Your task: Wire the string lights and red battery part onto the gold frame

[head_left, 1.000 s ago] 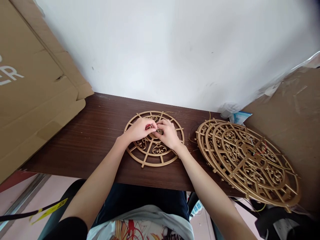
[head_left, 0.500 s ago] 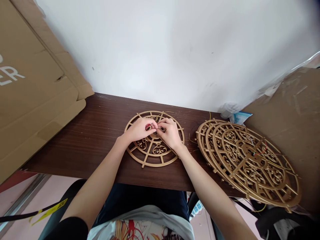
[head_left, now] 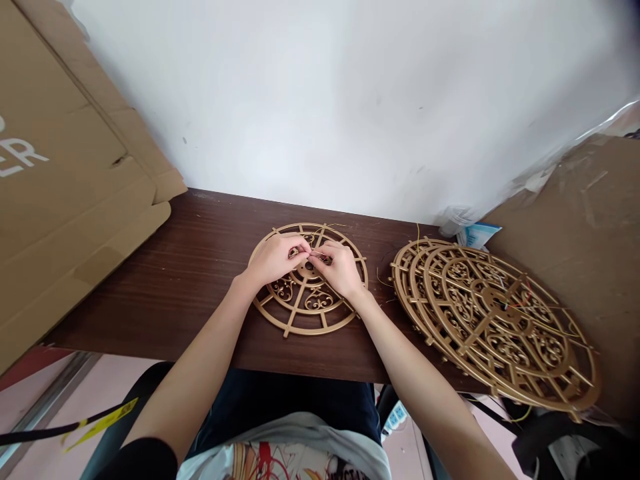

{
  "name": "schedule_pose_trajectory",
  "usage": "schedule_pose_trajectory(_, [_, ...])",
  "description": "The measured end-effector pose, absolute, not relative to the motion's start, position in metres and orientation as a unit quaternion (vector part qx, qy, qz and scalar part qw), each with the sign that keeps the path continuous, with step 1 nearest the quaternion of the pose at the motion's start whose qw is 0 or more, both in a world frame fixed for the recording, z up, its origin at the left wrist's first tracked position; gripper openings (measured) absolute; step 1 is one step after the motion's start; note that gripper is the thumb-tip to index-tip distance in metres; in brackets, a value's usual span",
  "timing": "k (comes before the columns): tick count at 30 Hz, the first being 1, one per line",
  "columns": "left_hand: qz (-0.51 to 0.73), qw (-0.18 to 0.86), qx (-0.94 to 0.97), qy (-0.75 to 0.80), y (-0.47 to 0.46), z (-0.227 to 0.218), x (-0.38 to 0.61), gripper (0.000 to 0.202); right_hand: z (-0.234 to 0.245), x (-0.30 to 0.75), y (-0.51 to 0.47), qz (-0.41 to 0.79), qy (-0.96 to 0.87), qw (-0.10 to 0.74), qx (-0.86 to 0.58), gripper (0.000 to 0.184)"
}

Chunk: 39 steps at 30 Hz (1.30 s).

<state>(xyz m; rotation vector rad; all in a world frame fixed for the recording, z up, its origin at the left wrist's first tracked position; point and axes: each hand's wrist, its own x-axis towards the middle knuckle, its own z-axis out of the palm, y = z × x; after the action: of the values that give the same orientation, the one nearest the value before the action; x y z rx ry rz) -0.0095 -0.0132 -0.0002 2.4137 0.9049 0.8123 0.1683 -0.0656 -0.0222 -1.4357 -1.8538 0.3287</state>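
Note:
A round gold openwork frame (head_left: 303,331) with scrolled inserts lies flat on the dark wooden table. Above its hub, my left hand (head_left: 281,256) and my right hand (head_left: 341,267) meet fingertip to fingertip. Both hands are closed in a pinch on a thin wire (head_left: 319,253), whose ends are partly hidden by the fingers. A thin yellow wire (head_left: 314,233) runs from behind the fingers across the far part of the frame.
Several similar gold frames (head_left: 480,393) are stacked at the right, with coloured wires on top. Behind them stand a clear plastic cup (head_left: 454,219) and a blue-white packet (head_left: 478,235). Cardboard (head_left: 75,167) leans at the left, and a white wall (head_left: 300,100) rises behind the table.
The red item that showed in my left hand is no longer visible there. Both hands stay over the hub, with fingertips slightly shifted. The frame has not moved on the table.

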Motion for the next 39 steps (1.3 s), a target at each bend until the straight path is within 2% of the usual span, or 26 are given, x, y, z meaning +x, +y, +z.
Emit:
schedule_pose_trajectory(5, [0.289,0.164,0.879,0.341,-0.014,0.001,-0.011,0.013,-0.022,0.168,-0.065,0.143,-0.714,0.384,-0.568,0.011])
schedule_pose_trajectory(12, [0.316,0.186,0.861,0.354,-0.013,0.001,-0.011,0.017,-0.022,0.168,-0.064,0.148,-0.698,0.399,-0.576,0.012])
schedule_pose_trajectory(19, [0.411,0.275,0.786,0.371,-0.014,0.000,-0.006,0.017,-0.021,0.168,-0.063,0.150,-0.697,0.401,-0.576,0.012])
schedule_pose_trajectory(24, [0.479,0.384,0.699,0.367,-0.021,0.004,0.004,0.013,-0.022,0.167,-0.062,0.153,-0.696,0.405,-0.573,0.009])
schedule_pose_trajectory(30, [0.505,0.529,0.588,0.346,-0.023,0.012,0.003,0.016,-0.022,0.169,-0.061,0.148,-0.697,0.410,-0.570,0.009])
schedule_pose_trajectory(39, [0.516,0.542,0.569,0.341,-0.021,0.013,0.001,0.019,-0.023,0.164,-0.063,0.127,-0.706,0.438,-0.542,0.011])
